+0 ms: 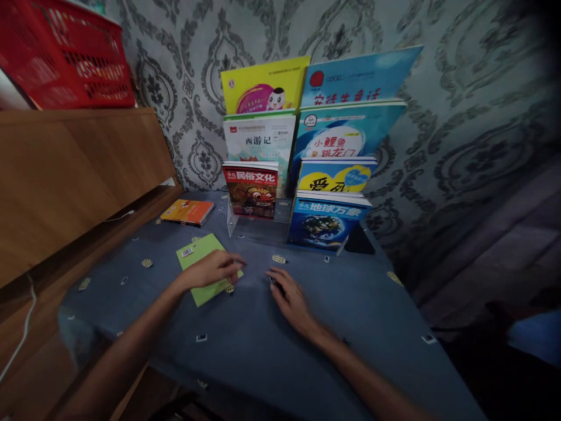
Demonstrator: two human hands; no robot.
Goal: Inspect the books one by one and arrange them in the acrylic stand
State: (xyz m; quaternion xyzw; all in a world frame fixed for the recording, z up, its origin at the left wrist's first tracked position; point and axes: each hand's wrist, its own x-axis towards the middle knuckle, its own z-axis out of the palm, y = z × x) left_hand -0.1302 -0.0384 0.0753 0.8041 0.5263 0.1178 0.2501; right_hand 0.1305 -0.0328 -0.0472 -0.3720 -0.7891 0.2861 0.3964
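My left hand [214,267] is over a green book [202,250] that lies flat with a barcode label at its upper left. Its fingers are apart and reach past the book's right edge; whether they touch the cover I cannot tell. Just above the tablecloth, or resting on it, my right hand [290,297] has its fingers spread and holds nothing. Beyond both hands stands a clear tiered book rack [258,229]. In its front row are a red book [252,193] and a blue book with a globe [322,225].
Taller books, among them a yellow one [265,82] and a blue one [359,76], fill the rear tiers against the patterned wall. An orange book [187,211] lies at the back left. A red basket [70,58] stands on the wooden cabinet [83,169] at left.
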